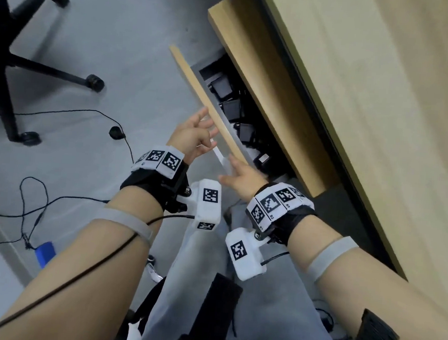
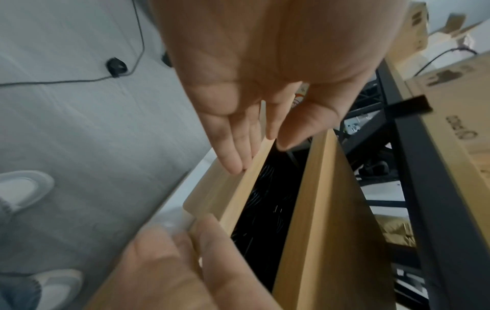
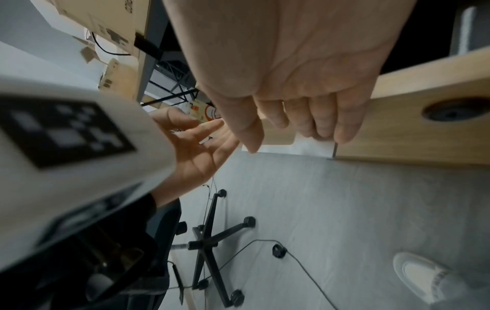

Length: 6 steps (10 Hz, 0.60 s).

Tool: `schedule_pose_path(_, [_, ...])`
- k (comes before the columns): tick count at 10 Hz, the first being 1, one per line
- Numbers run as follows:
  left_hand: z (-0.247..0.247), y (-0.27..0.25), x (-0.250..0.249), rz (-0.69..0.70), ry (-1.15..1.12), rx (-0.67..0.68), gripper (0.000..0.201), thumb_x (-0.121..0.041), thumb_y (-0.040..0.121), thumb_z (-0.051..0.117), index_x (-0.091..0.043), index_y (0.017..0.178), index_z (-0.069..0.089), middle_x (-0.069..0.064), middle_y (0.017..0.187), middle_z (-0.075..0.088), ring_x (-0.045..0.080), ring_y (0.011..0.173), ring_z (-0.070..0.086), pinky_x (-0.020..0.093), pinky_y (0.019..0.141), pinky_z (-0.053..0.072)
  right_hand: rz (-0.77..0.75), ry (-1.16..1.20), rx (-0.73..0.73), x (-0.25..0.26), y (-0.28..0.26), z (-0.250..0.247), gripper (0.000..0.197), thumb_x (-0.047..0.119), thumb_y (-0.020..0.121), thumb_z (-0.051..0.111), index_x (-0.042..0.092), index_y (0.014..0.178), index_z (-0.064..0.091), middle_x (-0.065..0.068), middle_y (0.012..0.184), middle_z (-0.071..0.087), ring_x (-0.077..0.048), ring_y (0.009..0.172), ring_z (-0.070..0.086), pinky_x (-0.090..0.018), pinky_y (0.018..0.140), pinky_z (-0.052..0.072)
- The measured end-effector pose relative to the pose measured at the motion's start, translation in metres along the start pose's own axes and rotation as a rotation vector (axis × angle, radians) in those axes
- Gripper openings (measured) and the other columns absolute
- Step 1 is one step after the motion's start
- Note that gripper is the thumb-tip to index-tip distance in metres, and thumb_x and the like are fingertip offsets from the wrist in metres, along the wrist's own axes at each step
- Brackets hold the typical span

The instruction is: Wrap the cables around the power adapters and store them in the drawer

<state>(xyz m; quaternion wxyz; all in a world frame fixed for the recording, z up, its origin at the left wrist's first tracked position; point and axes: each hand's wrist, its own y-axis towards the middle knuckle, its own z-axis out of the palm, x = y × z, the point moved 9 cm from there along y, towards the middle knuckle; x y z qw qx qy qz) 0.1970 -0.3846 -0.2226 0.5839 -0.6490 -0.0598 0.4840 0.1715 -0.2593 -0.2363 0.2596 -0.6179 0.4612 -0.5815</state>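
Your left hand (image 1: 190,137) is pressing flat against the outer face of the drawer front (image 1: 209,107), fingers (image 2: 233,151) straight and relaxed, nothing gripped; the left wrist view is showing the fingertips lying on the wood edge. Your right hand (image 1: 241,175) is resting on the near end of that same drawer front, fingers (image 3: 320,123) extended and touching the panel, thumb out to the side, also gripping nothing.

The drawer (image 2: 313,209) is standing partly open under the desk (image 1: 383,102), leaving a narrow gap. Black power adapters (image 1: 233,109) are sitting inside it in a row, cables bundled dark around them; how neatly each one is wrapped is too blurred to tell. One adapter near the right end is showing a pale label (image 1: 263,158).

Further out, an office chair base (image 1: 15,54) on casters is standing on the grey floor (image 1: 120,41) to your left. A thin black cable (image 1: 61,111) with a round puck (image 1: 116,132) is trailing across the floor, and a blue block (image 1: 46,252) is lying near more loose wire. Both wrists are wearing marker-covered bands (image 1: 162,161). A white shoe (image 3: 424,274) is showing in the right wrist view.
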Motion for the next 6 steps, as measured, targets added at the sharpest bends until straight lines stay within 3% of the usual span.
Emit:
schedule_pose_path(1, [0.030,0.008,-0.006,-0.015,0.015,0.066,0.077,0.023,0.079,0.024,-0.013,0.147,0.019,0.016,0.142,0.041,0.024,0.131,0.042,0.027,0.092,0.043,0.025,-0.026,-0.089,-0.009,0.001,-0.023,0.067,0.025,0.090,0.052,0.025,0.147,0.016,-0.013,0.143,0.041,-0.029,0.126,0.045,-0.030,0.099,0.037])
schedule_pose_path(2, [0.057,0.016,-0.009,-0.029,0.001,0.118,0.078,0.023,0.080,0.023,-0.014,0.148,0.012,0.019,0.145,0.035,0.025,0.134,0.039,0.030,0.087,0.037,0.020,-0.065,-0.171,-0.012,0.008,-0.042,0.077,0.023,0.088,0.054,0.018,0.148,0.004,-0.016,0.142,0.041,-0.031,0.120,0.049,-0.033,0.092,0.043])
schedule_pose_path(3, [0.079,0.025,-0.011,-0.030,-0.003,0.181,0.083,0.024,0.079,0.025,-0.018,0.148,0.007,0.016,0.150,0.029,0.023,0.137,0.034,0.032,0.079,0.032,0.024,-0.069,-0.227,-0.017,0.014,-0.058,0.087,0.022,0.086,0.057,0.015,0.148,-0.004,-0.014,0.150,0.030,-0.030,0.129,0.043,-0.033,0.096,0.042])
schedule_pose_path(5, [0.090,0.037,-0.005,-0.057,-0.091,0.231,0.089,0.020,0.077,0.028,-0.028,0.149,0.006,0.009,0.151,0.031,0.020,0.135,0.038,0.031,0.081,0.045,0.053,-0.078,-0.193,-0.022,0.021,-0.054,0.097,0.030,0.085,0.060,0.017,0.146,-0.015,-0.015,0.156,0.010,-0.032,0.138,0.029,-0.046,0.109,0.033])
schedule_pose_path(6, [0.089,0.043,-0.002,-0.078,-0.137,0.241,0.089,0.014,0.075,0.037,-0.029,0.148,0.011,0.008,0.150,0.033,0.018,0.132,0.042,0.031,0.075,0.052,0.026,-0.081,-0.181,-0.016,0.018,-0.062,0.089,0.029,0.087,0.057,0.019,0.148,-0.007,-0.014,0.155,0.017,-0.031,0.137,0.030,-0.040,0.109,0.032])
